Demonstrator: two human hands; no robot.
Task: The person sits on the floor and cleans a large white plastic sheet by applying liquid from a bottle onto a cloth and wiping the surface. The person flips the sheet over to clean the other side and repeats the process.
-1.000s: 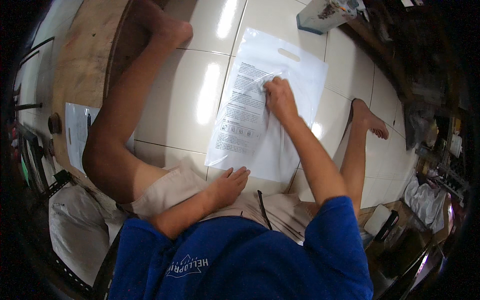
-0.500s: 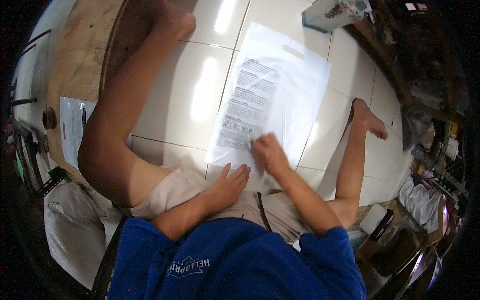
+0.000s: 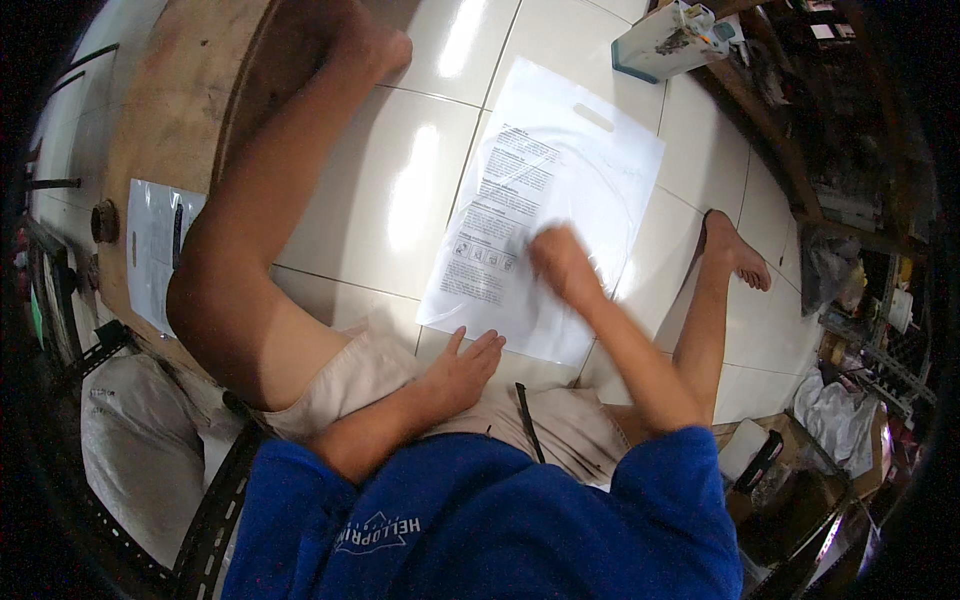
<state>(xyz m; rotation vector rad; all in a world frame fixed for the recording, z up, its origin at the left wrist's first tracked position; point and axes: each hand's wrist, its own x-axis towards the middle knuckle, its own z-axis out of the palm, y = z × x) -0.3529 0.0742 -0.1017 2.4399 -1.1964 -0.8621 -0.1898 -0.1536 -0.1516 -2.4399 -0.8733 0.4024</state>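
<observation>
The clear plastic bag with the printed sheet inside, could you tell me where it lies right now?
In the head view the plastic bag lies flat on the white tiled floor between the person's legs, under the right hand, beyond the left hand.

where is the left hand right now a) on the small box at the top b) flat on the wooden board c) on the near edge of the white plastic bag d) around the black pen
c: the left hand lies open, fingers spread, at the near edge of the white plastic bag on the tiled floor, while the blurred right hand is over the bag.
</observation>
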